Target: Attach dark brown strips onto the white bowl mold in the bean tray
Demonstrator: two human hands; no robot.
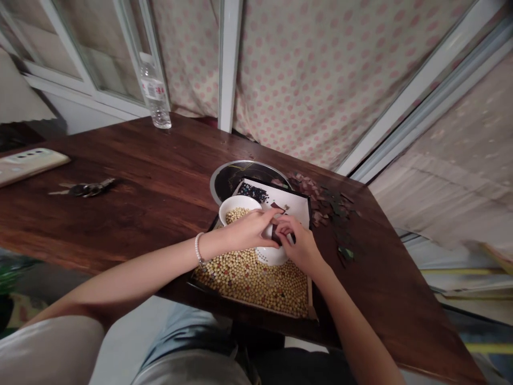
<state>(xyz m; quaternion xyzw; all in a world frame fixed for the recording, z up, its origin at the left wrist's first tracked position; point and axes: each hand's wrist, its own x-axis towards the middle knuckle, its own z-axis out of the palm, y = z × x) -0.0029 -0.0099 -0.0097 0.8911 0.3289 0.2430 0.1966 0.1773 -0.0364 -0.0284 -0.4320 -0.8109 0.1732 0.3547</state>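
My left hand [248, 230], with a beaded bracelet [198, 249] at the wrist, has its fingers curled around a small white object [267, 231]. My right hand [300, 247] pinches a dark flat piece [276, 235] right beside it, and the fingertips of both hands nearly meet. Below them sits a white dish [272, 256], partly hidden. A white bowl of soybeans [236, 209] stands just left of my left hand. Loose soybeans [256, 286] cover the near part of a dark tray [310, 289].
Behind the tray lie a steel bowl [250, 174] and a white card with dark beads [252, 191]. Dark leaf-like scraps [331, 206] are scattered on the wooden table [152, 155]. Keys [86, 187], a pale flat device [28, 166] and a plastic water bottle [154, 91] stand farther off.
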